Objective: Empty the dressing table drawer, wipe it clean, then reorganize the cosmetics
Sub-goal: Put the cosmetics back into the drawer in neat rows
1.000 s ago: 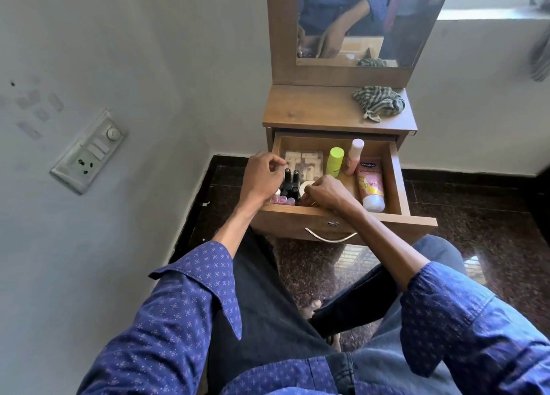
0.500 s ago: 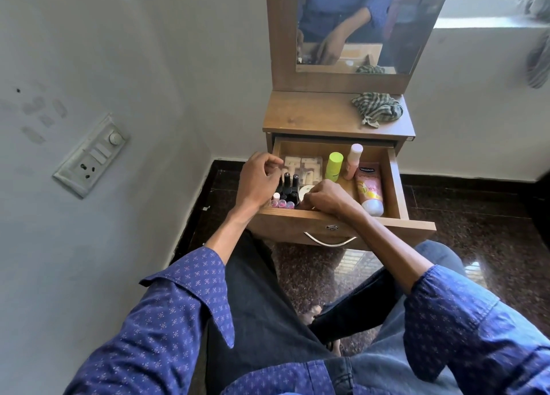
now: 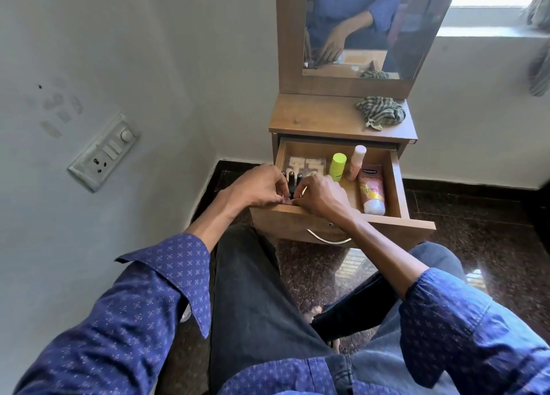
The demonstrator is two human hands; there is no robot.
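Observation:
The wooden drawer (image 3: 397, 180) of the dressing table stands pulled out. Inside lie a pink tube (image 3: 370, 190), a lime-green bottle (image 3: 338, 163), a peach bottle (image 3: 357, 161) and a clear compartment box (image 3: 302, 166) at the back left. Black-capped nail polish bottles (image 3: 293, 178) stand at the front left corner. My left hand (image 3: 257, 187) and my right hand (image 3: 323, 196) meet over those small bottles, fingers pinched together at the drawer's front edge. What the fingertips hold is hidden.
A striped green cloth (image 3: 381, 112) lies crumpled on the tabletop (image 3: 315, 116) under the mirror (image 3: 369, 25). A switch panel (image 3: 104, 153) is on the left wall. Dark polished floor (image 3: 491, 246) surrounds the table; my legs sit below the drawer.
My left hand has dropped from the back of the bottle row to the drawer's front edge, and my right hand has closed in beside it. The camera has tilted slightly.

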